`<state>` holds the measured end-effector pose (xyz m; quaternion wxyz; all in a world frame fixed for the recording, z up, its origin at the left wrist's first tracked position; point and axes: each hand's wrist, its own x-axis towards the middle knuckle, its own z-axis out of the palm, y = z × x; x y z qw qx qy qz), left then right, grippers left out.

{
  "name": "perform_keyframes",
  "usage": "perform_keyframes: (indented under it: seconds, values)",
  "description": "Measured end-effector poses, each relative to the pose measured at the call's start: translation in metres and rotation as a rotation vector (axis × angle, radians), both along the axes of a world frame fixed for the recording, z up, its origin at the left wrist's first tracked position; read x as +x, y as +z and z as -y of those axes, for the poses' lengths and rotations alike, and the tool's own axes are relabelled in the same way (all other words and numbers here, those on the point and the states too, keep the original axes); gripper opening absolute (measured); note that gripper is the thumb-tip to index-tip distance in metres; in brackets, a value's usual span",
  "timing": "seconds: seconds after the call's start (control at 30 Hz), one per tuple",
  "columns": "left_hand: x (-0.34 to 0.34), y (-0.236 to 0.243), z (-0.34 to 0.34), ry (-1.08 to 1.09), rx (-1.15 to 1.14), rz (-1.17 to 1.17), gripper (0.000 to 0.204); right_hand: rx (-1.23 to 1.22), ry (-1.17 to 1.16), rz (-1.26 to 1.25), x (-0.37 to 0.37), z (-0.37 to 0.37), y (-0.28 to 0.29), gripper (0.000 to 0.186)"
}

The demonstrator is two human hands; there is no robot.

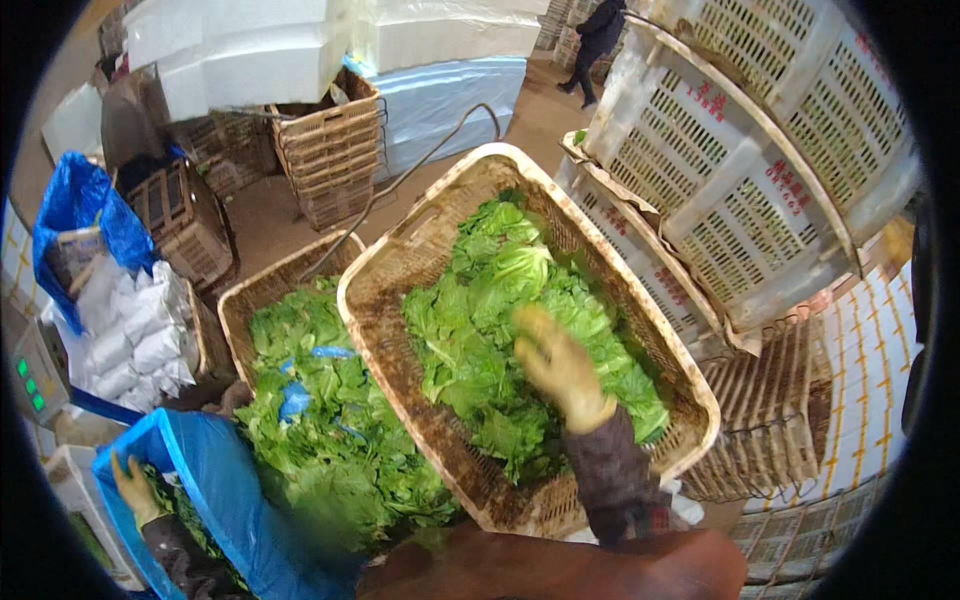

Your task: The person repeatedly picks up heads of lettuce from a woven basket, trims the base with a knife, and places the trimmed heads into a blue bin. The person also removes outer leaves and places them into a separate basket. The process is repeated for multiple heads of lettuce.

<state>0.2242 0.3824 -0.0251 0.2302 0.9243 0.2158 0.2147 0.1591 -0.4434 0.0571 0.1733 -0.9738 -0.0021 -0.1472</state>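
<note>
Gloved in pale yellow, the right hand (562,372) is over the leafy greens (500,300) in the stained cream crate (380,322), fingers pointing far and left and somewhat blurred; whether it grips a leaf I cannot tell. These greens cover the middle and right of the crate, leaving the muddy left wall bare. Gloved alike, the left hand (137,492) has its fingers spread at the left side of a blue liner (240,490), near left, with green leaves beside it. Between the cream crate and the liner, a second crate (275,280) holds more greens (340,450) with blue strips (295,402) among them. Farther left lie white packets (135,330) beside a blue sheet (80,205). Pale slatted crates (690,130) stand stacked at right; a person (598,30) in dark clothes is far off.
</note>
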Motion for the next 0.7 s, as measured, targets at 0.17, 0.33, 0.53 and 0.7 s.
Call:
perform_keyframes:
  seconds: [0.17, 0.33, 0.53, 0.7]
  values:
    - [0.083, -0.019, 0.356, -0.901, -0.504, 0.037, 0.062, 0.636, -0.614, -0.117, 0.117, 0.045, 0.017, 0.052]
    - [0.114, -0.064, 0.675, -1.287, -0.508, -0.407, 0.127, 0.336, -0.194, -0.257, 0.090, 0.011, -0.097, 0.065]
    - [0.114, -0.013, 0.683, -1.308, -0.839, -0.510, 0.127, 0.775, -0.174, 0.085, 0.080, 0.029, -0.078, 0.032]
    - [0.054, -0.017, 0.605, -0.850, -1.004, -0.522, 0.105, 1.032, -0.076, -0.195, 0.083, -0.038, 0.019, 0.039]
